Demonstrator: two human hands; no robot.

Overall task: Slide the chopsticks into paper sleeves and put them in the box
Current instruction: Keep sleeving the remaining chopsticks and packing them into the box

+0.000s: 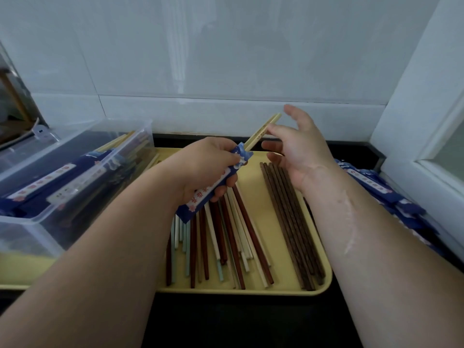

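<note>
- Sticking out of the top of a blue paper sleeve point(198, 200), a pair of pale chopsticks point(262, 131) is seen, only partly pushed in.
- The sleeve is gripped round its middle by the left hand point(208, 167), with fingers and thumb curled round it, above the yellow tray point(253, 192).
- The right hand point(298, 146) is held open just beside the bare top end of the pale chopsticks. One fingertip looks to be touching them, but nothing is gripped.
- The clear box point(22, 232) is found on the left, apart from the sleeve, and sleeved chopsticks are already laid in it.
- Loose chopsticks point(221, 242) of mixed colours are spread on the tray under the left hand, and dark brown chopsticks point(288, 222) are lined up beside them.
- A pile of empty sleeves point(391, 197) is stacked on the right, past the tray, on the dark counter point(226, 322).
- The chopsticks are judged to be light, stiff and smooth, so they can be pushed in by the top end without bending.
- The sleeve is judged to be thin, soft paper that could be crushed or torn. It is best held gently round the middle, with its open mouth left free.
- Once filled, the pair could slip out if tipped mouth down, so the sticks should be pinched through the paper.
</note>
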